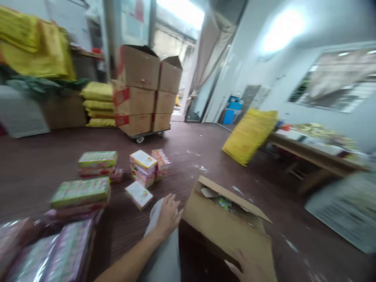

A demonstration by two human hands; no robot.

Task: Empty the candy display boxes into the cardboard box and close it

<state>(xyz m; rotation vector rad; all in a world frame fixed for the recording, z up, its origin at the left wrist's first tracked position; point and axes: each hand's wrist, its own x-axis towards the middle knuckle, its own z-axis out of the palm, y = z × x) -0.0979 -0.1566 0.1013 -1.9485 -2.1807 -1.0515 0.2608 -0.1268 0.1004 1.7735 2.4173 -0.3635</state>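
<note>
An open cardboard box (223, 231) stands tilted in view on the floor in front of me, its top flaps partly raised. Something green (225, 203) shows inside, too blurred to name. My left hand (169, 215) is over my grey-clad knee, close to the box's left corner, fingers stretched out and holding nothing. Low against the near side of the box is my right hand (242, 266), partly cut off by the frame, with its visible fingers apart. Left of my knee lie a white-topped small carton (139, 194) and a stack of similar cartons (143, 168).
Shrink-wrapped packs (80, 192) lie in stacks on the left. Large cartons (141, 90) stand on a wheeled trolley (141, 138) near the doorway. A yellow sack (251, 135) leans by a table (311, 152) on the right. Yellow bags (98, 103) are piled at back left.
</note>
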